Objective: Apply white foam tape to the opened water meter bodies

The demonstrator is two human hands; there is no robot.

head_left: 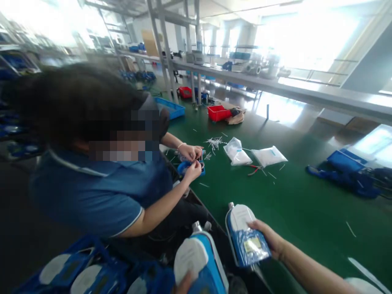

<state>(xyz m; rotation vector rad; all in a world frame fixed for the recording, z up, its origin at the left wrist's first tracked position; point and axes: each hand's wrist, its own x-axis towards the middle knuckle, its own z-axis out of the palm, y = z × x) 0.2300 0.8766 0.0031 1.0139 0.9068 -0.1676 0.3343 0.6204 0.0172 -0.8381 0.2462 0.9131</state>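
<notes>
My right hand (271,239) grips the side of a blue-and-white meter-like device (241,216), which has a white round-ended cover, a metal fitting at its top and a yellowish label under clear plastic. It is held over the table's near edge. Lower down, my left hand (183,283), mostly cut off by the frame, has its thumb on the white cover of a second such device (211,253). That one also has a metal fitting at the top. The palm and other fingers of this hand are hidden.
A co-worker in a blue shirt (98,192) sits at left, hands over a small blue tray (183,167). On the green table (294,204) lie white bags (269,156), red-handled pliers (254,170), white strips and a red bin (218,113). More devices (88,279) stand lower left.
</notes>
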